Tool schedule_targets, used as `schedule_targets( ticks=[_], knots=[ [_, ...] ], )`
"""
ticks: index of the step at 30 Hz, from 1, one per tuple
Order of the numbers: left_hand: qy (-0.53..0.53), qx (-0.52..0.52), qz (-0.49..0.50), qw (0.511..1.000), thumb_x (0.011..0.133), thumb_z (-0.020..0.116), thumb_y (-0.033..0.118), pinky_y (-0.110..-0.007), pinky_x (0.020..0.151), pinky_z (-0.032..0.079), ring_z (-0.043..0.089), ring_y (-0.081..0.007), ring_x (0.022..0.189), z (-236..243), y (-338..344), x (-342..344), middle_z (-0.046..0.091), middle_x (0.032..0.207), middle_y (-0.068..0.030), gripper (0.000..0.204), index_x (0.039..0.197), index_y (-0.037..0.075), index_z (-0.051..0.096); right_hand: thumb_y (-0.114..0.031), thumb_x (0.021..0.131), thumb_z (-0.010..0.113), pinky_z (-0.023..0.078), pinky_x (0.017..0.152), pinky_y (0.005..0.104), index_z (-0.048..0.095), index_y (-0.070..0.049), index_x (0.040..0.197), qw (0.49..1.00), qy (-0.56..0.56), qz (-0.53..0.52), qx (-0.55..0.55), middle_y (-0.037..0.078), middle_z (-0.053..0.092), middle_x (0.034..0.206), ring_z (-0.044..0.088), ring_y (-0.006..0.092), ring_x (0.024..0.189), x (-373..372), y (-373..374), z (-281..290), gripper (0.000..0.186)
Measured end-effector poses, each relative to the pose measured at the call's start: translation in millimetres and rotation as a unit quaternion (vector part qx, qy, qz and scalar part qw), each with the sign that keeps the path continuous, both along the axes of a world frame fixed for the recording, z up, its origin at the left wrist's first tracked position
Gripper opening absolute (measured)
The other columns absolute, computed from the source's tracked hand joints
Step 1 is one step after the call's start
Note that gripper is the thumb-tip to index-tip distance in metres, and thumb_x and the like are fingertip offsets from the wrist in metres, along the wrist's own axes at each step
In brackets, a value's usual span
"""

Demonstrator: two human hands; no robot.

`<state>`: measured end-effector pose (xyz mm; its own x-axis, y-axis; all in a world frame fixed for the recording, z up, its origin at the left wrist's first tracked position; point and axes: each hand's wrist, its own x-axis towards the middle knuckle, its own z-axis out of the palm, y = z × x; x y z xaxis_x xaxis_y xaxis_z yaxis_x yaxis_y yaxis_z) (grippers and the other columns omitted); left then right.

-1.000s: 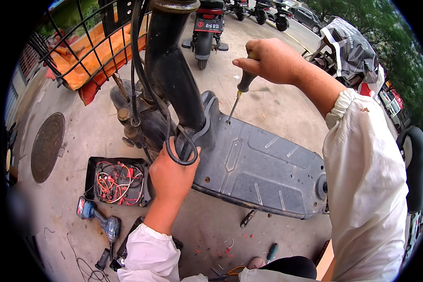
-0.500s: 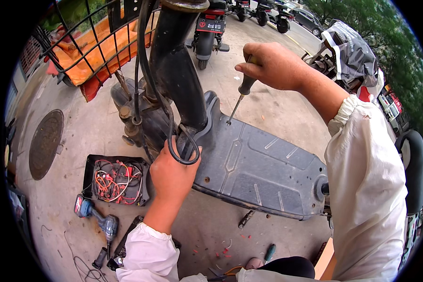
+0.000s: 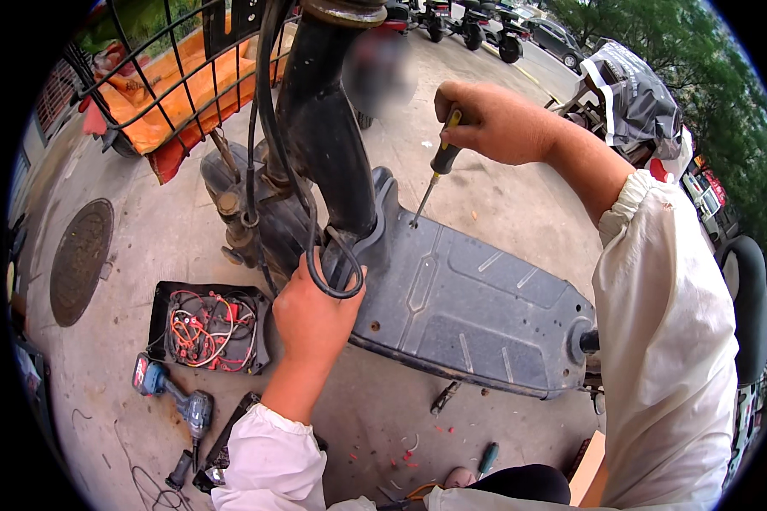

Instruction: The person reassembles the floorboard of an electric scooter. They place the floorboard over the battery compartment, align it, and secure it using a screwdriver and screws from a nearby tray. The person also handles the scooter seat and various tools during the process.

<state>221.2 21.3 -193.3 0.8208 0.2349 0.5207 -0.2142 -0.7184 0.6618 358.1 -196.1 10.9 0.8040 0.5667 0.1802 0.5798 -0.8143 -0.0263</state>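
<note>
"Screwdriver (image 3: 446, 156): where is it?"

"Over the far left corner of the footboard (image 3: 494, 307), tilted, its tip down on that grey panel. The right hand (image 3: 507, 123) has its handle wrapped in curled fingers."

"What about the left hand (image 3: 315, 307)?"

"Left of the footboard, at the foot of the black column (image 3: 324, 128), touching the cable loop (image 3: 338, 296). Its fingertips are partly hidden, so I can't tell how firmly it grips."

"And what's the footboard's surface like?"

"Dusty, with raised ribs and a few holes near its edges."

"What is the ground around it?"

"Stained concrete (image 3: 145, 247). Left of the footboard are a black tray (image 3: 157, 311) full of tangled wires (image 3: 200, 328), a blue-grey power tool (image 3: 196, 411) and, farther out, a round manhole cover (image 3: 82, 262). On its near side lie red scraps (image 3: 409, 455) and a green-handled tool (image 3: 487, 460)."

"Anything farther off?"

"It's outdoors. Beyond the footboard stand parked scooters (image 3: 473, 30) and a dark car (image 3: 556, 43); beyond its right end, a grey cover (image 3: 635, 94) drapes a vehicle before green trees (image 3: 716, 94). Beyond its left end, orange cloth (image 3: 145, 94) shows through a wire basket (image 3: 169, 36)."
</note>
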Motion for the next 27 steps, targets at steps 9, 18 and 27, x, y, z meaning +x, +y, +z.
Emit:
schedule_targets(
  ticks=[9,18,27],
  knots=[
    [0.009,0.017,0.017,1.0,0.077,0.083,0.037,-0.045,0.065,0.056,0.07,-0.0375,0.074,0.2,-1.1,0.6,0.07,0.081,-0.0172,0.045,0.101,0.004,0.063,-0.04,0.101,0.062,0.053,0.072,0.042,0.059,0.001,0.093,0.997,-0.014,0.08,0.007,0.019,0.072,0.087,0.07,0.0331,0.08,-3.8,5.4,1.4,0.041],
    [-0.002,0.024,0.01,1.0,0.079,0.082,0.038,-0.045,0.063,0.056,0.069,-0.0376,0.072,-1.2,0.3,0.6,0.069,0.079,-0.0173,0.045,0.1,0.004,0.061,-0.045,0.102,0.059,0.053,0.073,0.0418,0.06,-0.001,0.096,0.999,-0.019,0.041,-0.031,0.017,0.07,0.083,0.068,0.0353,0.08,-4.1,3.0,2.5,0.045],
    [0.05,-0.001,-0.003,0.999,0.079,0.083,0.036,-0.047,0.07,0.055,0.07,-0.0419,0.082,0.7,1.0,-0.5,0.07,0.089,-0.023,0.057,0.118,0.0,0.062,-0.04,0.099,0.061,0.053,0.075,0.0414,0.062,-0.003,0.1,1.0,-0.018,0.024,-0.004,0.014,0.072,0.087,0.069,0.0318,0.081,-3.5,2.8,-1.1,0.037]
  ],
)
